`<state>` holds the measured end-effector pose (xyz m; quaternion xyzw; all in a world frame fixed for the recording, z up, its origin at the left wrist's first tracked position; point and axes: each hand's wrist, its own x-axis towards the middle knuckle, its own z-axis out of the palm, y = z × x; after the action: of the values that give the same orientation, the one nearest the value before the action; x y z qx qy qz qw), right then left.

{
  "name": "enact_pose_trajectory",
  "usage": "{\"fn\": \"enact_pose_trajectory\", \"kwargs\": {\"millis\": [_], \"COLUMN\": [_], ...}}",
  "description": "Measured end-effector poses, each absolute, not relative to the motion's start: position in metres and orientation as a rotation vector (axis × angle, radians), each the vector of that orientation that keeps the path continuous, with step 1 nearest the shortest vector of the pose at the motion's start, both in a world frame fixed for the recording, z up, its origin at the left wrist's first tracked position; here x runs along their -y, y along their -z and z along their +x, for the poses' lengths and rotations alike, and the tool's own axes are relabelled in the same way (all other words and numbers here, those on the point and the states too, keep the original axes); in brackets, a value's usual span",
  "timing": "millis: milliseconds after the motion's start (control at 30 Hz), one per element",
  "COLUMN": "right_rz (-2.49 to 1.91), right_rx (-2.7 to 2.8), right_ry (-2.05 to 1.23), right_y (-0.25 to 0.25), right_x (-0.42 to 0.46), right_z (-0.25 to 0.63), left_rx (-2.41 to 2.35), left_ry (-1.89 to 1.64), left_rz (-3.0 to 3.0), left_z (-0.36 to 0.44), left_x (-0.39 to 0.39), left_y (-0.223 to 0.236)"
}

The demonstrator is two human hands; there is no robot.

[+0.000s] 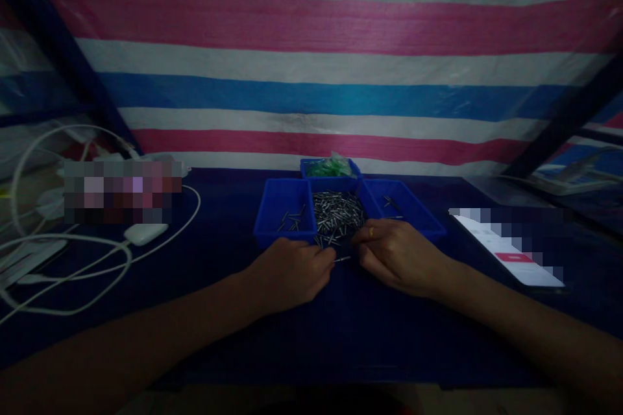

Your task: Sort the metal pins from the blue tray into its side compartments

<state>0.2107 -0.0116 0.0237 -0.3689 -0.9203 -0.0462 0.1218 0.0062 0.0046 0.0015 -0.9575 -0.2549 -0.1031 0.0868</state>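
My left hand [296, 275] is closed in a pinch, with a thin silvery metal pin [342, 259] sticking out from its fingertips toward the right. My right hand [396, 253], a ring on one finger, has its fingers curled at the near right edge of the pile; whatever they hold is hidden. A heap of similar metal pins [338, 211] lies between two blue trays, just beyond both hands. The left blue tray [263, 211] contains several pins. In the right blue tray [418, 211] a few more pins lie, partly behind my right hand.
Behind the heap, a third blue tray [304, 170] holds green plastic bags [333, 165]. A phone with a lit screen [511, 253] lies on the dark blue table [311, 343] at right. White cables [126, 259] and a white adapter [145, 233] spread across the left. Striped sheeting [311, 65] hangs behind.
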Motion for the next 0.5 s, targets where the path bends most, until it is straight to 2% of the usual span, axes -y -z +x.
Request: {"fn": "enact_pose_trajectory", "kwargs": {"millis": [500], "right_rz": [-1.035], "right_rx": [2.847], "right_ry": [0.156], "right_y": [-0.0142], "right_x": [0.0113], "right_z": [0.2082], "left_rx": [0.773], "left_ry": [0.299], "left_rz": [-2.841], "left_z": [0.0051], "left_x": [-0.0052], "left_y": [-0.0008]}}
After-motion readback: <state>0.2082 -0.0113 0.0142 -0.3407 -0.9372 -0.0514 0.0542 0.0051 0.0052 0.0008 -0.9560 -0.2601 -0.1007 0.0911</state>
